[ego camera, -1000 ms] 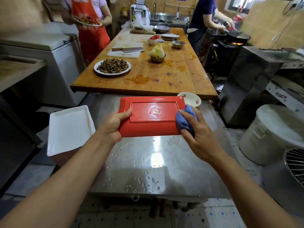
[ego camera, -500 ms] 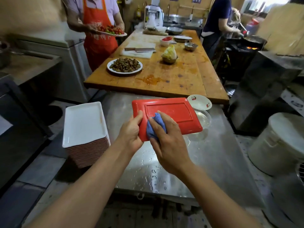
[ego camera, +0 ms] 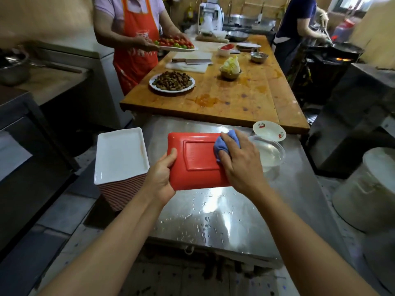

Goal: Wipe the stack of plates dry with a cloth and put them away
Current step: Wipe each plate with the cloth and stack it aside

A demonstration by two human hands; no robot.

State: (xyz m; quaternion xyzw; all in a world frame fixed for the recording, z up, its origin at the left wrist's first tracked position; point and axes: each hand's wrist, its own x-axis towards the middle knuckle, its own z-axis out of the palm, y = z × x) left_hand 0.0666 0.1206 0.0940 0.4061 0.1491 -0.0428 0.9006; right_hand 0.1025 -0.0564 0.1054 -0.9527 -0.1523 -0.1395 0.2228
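head view, left hand [ego camera: 160,178] fingers apparently gripping red plate [ego camera: 197,162] edge, right hand [ego camera: 240,165] fingers pressing blue cloth [ego camera: 225,144] onto it

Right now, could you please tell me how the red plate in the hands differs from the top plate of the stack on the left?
The red plate shows its red underside; the stack's top plate lies face up, white. The red plate is gripped by the left hand while the right hand presses a blue cloth on it; the top plate is untouched. Both are rectangular.
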